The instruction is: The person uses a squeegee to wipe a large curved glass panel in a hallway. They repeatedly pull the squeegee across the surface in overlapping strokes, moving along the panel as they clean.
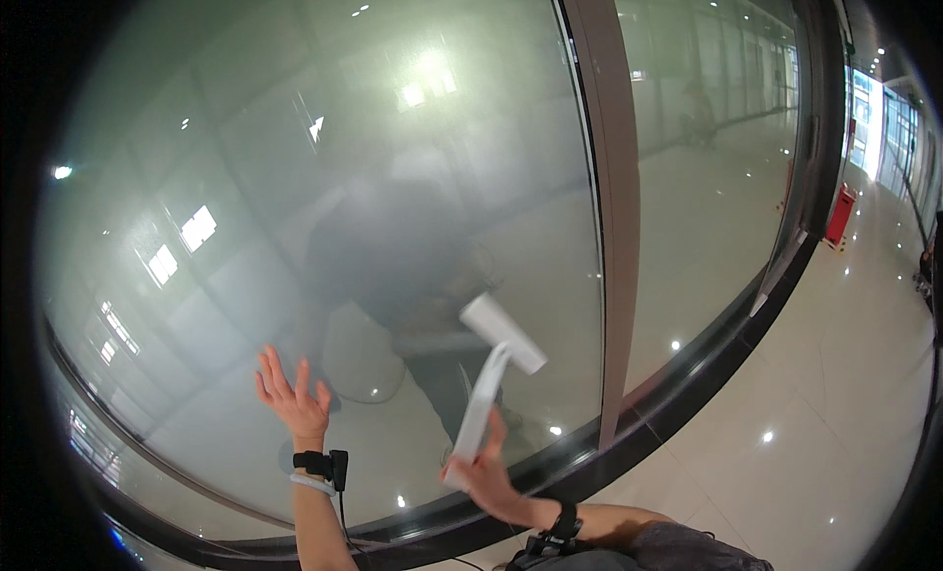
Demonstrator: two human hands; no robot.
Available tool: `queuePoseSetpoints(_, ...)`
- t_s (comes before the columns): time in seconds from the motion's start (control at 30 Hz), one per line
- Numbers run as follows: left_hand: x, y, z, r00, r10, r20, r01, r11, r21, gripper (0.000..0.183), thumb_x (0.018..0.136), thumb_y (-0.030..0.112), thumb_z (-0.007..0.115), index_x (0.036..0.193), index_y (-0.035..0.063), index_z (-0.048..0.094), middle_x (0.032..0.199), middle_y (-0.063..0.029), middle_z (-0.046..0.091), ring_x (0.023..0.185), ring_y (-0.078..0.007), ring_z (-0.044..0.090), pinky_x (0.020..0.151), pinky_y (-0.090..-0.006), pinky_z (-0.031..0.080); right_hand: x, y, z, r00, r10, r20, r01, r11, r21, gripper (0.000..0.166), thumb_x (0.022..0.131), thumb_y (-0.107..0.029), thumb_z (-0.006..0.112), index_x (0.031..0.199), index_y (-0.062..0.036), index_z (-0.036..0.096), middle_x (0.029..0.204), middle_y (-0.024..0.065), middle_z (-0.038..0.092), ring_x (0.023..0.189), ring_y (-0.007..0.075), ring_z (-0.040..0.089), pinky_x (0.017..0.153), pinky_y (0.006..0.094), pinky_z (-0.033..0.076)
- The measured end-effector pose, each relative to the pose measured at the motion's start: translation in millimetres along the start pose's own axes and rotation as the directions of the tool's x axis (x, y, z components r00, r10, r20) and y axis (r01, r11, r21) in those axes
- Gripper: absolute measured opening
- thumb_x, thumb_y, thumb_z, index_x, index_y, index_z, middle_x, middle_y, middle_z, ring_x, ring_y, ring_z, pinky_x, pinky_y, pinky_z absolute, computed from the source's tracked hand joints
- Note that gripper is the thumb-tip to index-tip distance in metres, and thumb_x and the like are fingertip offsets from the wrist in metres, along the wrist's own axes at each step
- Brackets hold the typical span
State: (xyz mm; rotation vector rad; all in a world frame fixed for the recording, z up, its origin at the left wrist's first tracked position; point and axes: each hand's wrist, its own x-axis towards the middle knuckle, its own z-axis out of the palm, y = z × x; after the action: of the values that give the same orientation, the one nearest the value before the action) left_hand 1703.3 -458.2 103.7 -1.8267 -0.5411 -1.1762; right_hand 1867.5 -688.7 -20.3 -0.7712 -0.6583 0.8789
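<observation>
My right hand (482,471) is closed around the handle of a white T-shaped window squeegee (482,401). Its head (503,334) is tilted in front of a large frosted-looking glass panel (243,306); I cannot tell whether the head touches the glass. To the left, my left hand (289,394) is raised with fingers apart and holds nothing. It is close to the same panel, and contact with the surface is unclear. A dark, blurred reflection of a person shows in the glass between and above my hands.
A brown vertical frame post (615,224) separates the panel from another glass pane (700,224) on the right. Along the bottom runs a black base ledge (648,438). Glossy pale floor tiles (781,394) stretch right, with a red box-like object (840,216) farther off.
</observation>
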Motion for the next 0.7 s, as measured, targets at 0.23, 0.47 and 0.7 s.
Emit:
queuePoseSetpoints(0.23, 1.4, 4.1, -0.8, 1.0, 0.009, -0.006, -0.009, 1.0, -0.003, 0.041, 0.095, 0.032, 0.045, 0.134, 0.0192, 0.044, 0.151, -0.0242, 0.033, 0.138, -0.0423, 0.033, 0.11, -0.0564, 0.022, 86.0, -93.8, -47.2, 0.929, -0.107, -0.354, 0.139, 0.988, 0.066, 0.093, 0.088, 0.005, 0.048, 0.15, -0.0241, -0.015, 0.113, 0.0187, 0.048, 0.076, 0.0222, 0.063, 0.066, 0.0381, 0.055)
queuePoseSetpoints(0.47, -3.4, 2.0, 5.6, 1.0, 0.005, -0.005, -0.005, 1.0, 0.0, 0.038, 0.094, 0.031, 0.047, 0.13, 0.0201, 0.047, 0.15, -0.0231, 0.035, 0.137, -0.0415, 0.036, 0.11, -0.0558, 0.022, -18.5, 36.0, 19.1, 0.994, 0.07, 0.078, -0.081, 0.986, 0.143, 0.095, 0.09, 0.002, 0.053, 0.15, -0.0226, -0.017, 0.135, 0.0115, 0.031, 0.09, 0.019, 0.059, 0.073, 0.0367, 0.057)
queuePoseSetpoints(0.7, -3.7, 0.4, 4.1, 0.999, -0.008, -0.044, 0.007, 0.999, -0.038, 0.034, 0.093, 0.03, 0.049, 0.125, 0.0199, 0.05, 0.149, -0.0234, 0.037, 0.135, -0.0415, 0.038, 0.11, -0.0565, 0.024, 33.7, -26.0, -13.6, 0.975, -0.22, -0.016, 0.22, 0.975, -0.037, 0.09, 0.092, 0.002, 0.051, 0.152, -0.0204, -0.014, 0.121, 0.0132, 0.044, 0.078, 0.0215, 0.062, 0.068, 0.0383, 0.055)
